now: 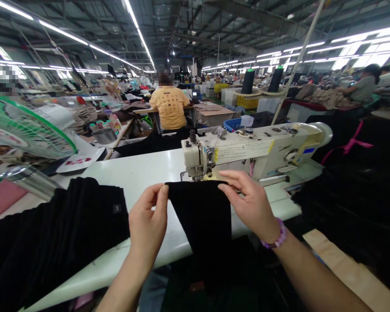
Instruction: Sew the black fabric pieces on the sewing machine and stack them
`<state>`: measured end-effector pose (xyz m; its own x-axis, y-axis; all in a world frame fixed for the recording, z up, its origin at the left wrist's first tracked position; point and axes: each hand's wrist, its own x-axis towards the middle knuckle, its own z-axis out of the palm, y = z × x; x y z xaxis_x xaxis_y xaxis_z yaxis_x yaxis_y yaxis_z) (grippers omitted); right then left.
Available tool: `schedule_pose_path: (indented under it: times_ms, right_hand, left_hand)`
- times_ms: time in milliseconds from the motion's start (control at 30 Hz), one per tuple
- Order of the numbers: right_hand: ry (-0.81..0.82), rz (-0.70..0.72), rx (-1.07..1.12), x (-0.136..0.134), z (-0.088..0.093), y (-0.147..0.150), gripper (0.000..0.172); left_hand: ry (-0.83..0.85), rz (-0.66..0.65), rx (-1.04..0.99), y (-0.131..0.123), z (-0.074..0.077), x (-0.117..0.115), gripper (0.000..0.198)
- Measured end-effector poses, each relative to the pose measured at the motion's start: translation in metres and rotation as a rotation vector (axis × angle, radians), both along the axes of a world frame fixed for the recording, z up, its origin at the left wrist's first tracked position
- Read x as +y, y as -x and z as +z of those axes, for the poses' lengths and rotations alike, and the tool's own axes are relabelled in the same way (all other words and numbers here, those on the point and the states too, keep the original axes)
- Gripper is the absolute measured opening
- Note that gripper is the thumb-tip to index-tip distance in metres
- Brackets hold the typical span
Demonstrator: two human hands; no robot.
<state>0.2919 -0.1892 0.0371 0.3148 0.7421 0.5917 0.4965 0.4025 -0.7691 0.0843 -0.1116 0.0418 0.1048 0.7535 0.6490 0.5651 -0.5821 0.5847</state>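
A narrow piece of black fabric [203,216] lies on the white table [143,173] in front of a cream sewing machine [247,151] and hangs over the near edge. My left hand [147,223] pinches the fabric's upper left corner between thumb and fingers. My right hand [250,201] grips the upper right corner, just below the machine's needle area [203,171]. A beaded bracelet [276,238] sits on my right wrist.
A stack of black fabric pieces [52,234] covers the table's left part. A green-rimmed fan [22,125] stands at the far left. A person in a yellow shirt [170,106] sits ahead with their back turned. Two dark thread cones [248,81] rise behind the machine. Black cloth [360,199] is heaped at right.
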Motion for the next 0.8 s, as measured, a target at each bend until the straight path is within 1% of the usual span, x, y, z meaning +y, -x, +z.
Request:
schedule_pose_path:
  times_ms: [33, 67, 100, 133, 167, 200, 233, 267, 300, 367, 400, 467, 500, 567, 633, 667, 700, 733, 767, 800]
  right_hand:
    - [-0.001, 0.031, -0.076, -0.001, 0.0, -0.001, 0.024]
    - [0.01, 0.083, -0.146, -0.002, 0.0, -0.002, 0.026]
    - [0.024, 0.143, -0.207, -0.002, 0.0, -0.003, 0.028]
    - [0.038, 0.198, -0.253, -0.003, 0.001, -0.002, 0.029]
    - [0.047, 0.242, -0.283, -0.004, 0.003, -0.002, 0.029]
    - [0.05, 0.267, -0.293, -0.004, 0.005, 0.0, 0.028]
    - [0.047, 0.273, -0.279, -0.004, 0.007, 0.001, 0.027]
    - [0.056, 0.27, -0.246, -0.004, 0.009, 0.002, 0.028]
    - [0.085, 0.269, -0.2, -0.004, 0.01, 0.002, 0.03]
    - [0.215, 0.312, -0.108, -0.004, 0.01, 0.001, 0.035]
    - [0.31, 0.352, -0.077, -0.005, 0.008, -0.001, 0.033]
    - [0.497, 0.439, -0.043, -0.006, 0.0, -0.006, 0.021]
    - [0.564, 0.468, -0.032, -0.007, -0.007, -0.01, 0.015]
    - [0.649, 0.501, -0.011, -0.011, -0.021, -0.017, 0.013]
    - [0.69, 0.501, -0.01, -0.016, -0.036, -0.024, 0.015]
    - [0.697, 0.486, -0.034, -0.018, -0.042, -0.027, 0.017]
    - [0.688, 0.458, -0.077, -0.02, -0.047, -0.029, 0.019]
    - [0.658, 0.417, -0.135, -0.021, -0.05, -0.031, 0.018]
    - [0.6, 0.359, -0.198, -0.022, -0.052, -0.033, 0.017]
    - [0.519, 0.293, -0.252, -0.022, -0.052, -0.034, 0.019]
  left_hand:
    - [-0.053, -0.035, 0.062, 0.002, 0.005, 0.0, 0.028]
    - [-0.114, -0.089, 0.122, 0.004, 0.01, -0.001, 0.036]
    - [-0.157, -0.174, 0.189, 0.004, 0.016, -0.002, 0.048]
    - [-0.161, -0.293, 0.271, 0.003, 0.021, -0.002, 0.057]
    - [-0.126, -0.425, 0.354, 0.001, 0.027, -0.002, 0.056]
    - [-0.056, -0.542, 0.424, -0.002, 0.031, -0.001, 0.047]
    - [0.029, -0.63, 0.473, -0.005, 0.035, -0.001, 0.033]
    - [0.107, -0.678, 0.492, -0.009, 0.037, 0.001, 0.022]
    - [0.164, -0.689, 0.483, -0.012, 0.038, 0.002, 0.018]
    - [0.173, -0.637, 0.4, -0.016, 0.04, 0.005, 0.019]
    - [0.14, -0.608, 0.355, -0.016, 0.04, 0.006, 0.018]
    - [0.05, -0.543, 0.275, -0.013, 0.041, 0.011, 0.018]
    - [0.009, -0.495, 0.241, -0.009, 0.043, 0.014, 0.019]
    - [-0.064, -0.376, 0.178, 0.0, 0.046, 0.02, 0.021]
    - [-0.093, -0.276, 0.141, 0.012, 0.049, 0.022, 0.024]
    - [-0.085, -0.252, 0.129, 0.018, 0.049, 0.021, 0.026]
    - [-0.061, -0.255, 0.119, 0.024, 0.048, 0.017, 0.028]
    - [-0.012, -0.302, 0.121, 0.03, 0.047, 0.01, 0.03]
    - [0.041, -0.356, 0.106, 0.035, 0.045, 0.002, 0.034]
    - [0.081, -0.381, 0.058, 0.04, 0.043, -0.006, 0.041]
